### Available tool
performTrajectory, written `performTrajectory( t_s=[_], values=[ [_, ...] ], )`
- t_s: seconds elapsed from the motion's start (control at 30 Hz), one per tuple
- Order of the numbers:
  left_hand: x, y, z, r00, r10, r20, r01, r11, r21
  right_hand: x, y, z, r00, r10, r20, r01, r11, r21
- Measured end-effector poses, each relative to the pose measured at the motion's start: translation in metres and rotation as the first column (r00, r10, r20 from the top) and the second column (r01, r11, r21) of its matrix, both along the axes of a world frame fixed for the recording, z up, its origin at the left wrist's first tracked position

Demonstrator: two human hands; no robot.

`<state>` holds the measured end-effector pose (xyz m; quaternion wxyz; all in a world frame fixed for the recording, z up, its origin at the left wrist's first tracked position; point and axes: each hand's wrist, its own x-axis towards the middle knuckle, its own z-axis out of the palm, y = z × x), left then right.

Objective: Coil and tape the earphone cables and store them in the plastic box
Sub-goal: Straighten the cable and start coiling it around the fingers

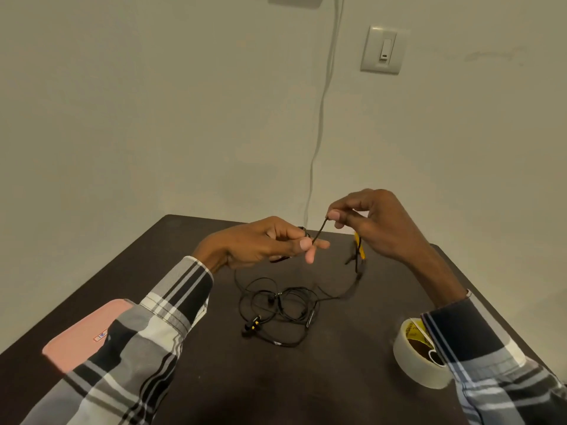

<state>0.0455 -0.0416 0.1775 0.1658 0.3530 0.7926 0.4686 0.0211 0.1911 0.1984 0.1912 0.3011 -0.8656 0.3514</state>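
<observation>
While both hands are working above the dark table [190, 378], the left hand [260, 243] and right hand [372, 220] are each pinching one black earphone cable [319, 232] — a short stretch running taut between them. Its remainder is lying tangled on the table [280, 308]. A tape roll [412, 361] is sitting near the right sleeve — a pink box [81, 334] is lying beside the left.

text: none legible | pink box [80, 335] label, tape roll [412, 357] print: unreadable

Right sleeve [478, 348] is covering part of the tape roll [412, 360]; left sleeve [147, 326] is overlapping the pink box [79, 335]; yellow item [359, 245] behind the right hand [377, 222] is staying unidentifiable.
</observation>
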Motion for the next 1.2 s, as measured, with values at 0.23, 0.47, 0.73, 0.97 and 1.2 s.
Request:
performTrajectory(
  t_s=[0.23, 0.47, 0.73, 0.97, 1.2],
  values=[
    [0.007, -0.011, 0.006, 0.964, -0.223, 0.147, 0.155, 0.916, 0.37, -0.003, -0.01, -0.007, 0.972, 0.2, 0.124, -0.185, 0.976, -0.117],
    [-0.001, -0.014, 0.008, 0.897, -0.395, 0.198, 0.183, 0.74, 0.647, 0.006, -0.036, -0.031, 0.812, 0.493, 0.314, -0.275, 0.796, -0.539],
    [-0.003, -0.025, 0.02, 0.924, -0.331, 0.191, 0.106, 0.702, 0.704, 0.011, -0.046, -0.05, 0.632, 0.614, 0.473, -0.13, 0.685, -0.717],
    [-0.012, -0.041, 0.024, 0.952, -0.255, 0.17, 0.051, 0.679, 0.733, 0.01, -0.035, -0.056, 0.672, 0.521, 0.526, 0.057, 0.672, -0.739],
    [-0.016, -0.048, 0.023, 0.952, -0.259, 0.161, 0.046, 0.643, 0.764, 0.007, -0.018, -0.057, 0.77, 0.372, 0.519, 0.124, 0.71, -0.693]
  ],
)
